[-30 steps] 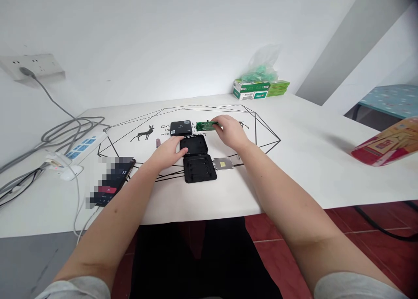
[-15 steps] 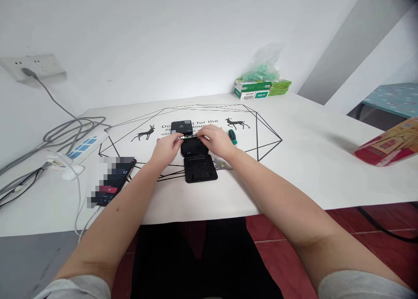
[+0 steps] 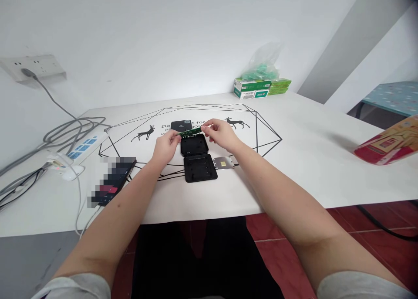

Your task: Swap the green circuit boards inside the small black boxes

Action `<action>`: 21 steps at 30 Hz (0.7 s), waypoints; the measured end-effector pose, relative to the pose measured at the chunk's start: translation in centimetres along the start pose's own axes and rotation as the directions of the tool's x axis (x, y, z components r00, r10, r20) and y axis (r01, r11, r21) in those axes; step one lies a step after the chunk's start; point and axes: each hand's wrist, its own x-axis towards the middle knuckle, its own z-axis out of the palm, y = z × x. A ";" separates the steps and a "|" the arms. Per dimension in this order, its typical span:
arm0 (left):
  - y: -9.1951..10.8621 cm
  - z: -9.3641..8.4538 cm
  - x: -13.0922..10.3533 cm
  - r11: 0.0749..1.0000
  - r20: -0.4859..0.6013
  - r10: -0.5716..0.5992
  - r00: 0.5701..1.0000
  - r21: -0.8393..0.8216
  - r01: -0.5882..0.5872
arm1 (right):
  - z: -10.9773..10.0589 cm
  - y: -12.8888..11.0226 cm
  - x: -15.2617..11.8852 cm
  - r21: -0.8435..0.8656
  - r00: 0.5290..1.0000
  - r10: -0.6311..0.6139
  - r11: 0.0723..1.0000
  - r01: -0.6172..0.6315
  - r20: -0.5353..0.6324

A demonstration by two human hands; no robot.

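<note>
One green circuit board, tilted, raised behind open black case on white surface. Left hand and right hand: each grip pinched closed on board end. Fingertips cover ends; components too small to tell. Clear bag holds green material.

It seems a small electronics work place: a circuit board, opened black cases and power strip lie on white table.
</note>
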 end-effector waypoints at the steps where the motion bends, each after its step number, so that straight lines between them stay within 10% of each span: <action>1: 0.0 0.0 0.0 1.000 0.007 -0.008 1.000 0.004 0.008 | 0.0 -0.2 0.0 0.108 0.997 0.063 0.992 -0.068 0.053; 5: 0.2 -0.1 -0.1 0.997 0.035 -0.043 0.998 0.065 0.041 | 0.2 -0.7 0.0 0.288 0.974 0.184 0.933 -0.216 0.133; 21: 1.1 -1.4 -0.5 0.945 0.274 -0.012 0.962 0.318 -0.079 | -1.4 -1.3 -0.6 0.026 0.900 0.311 0.942 -0.334 0.304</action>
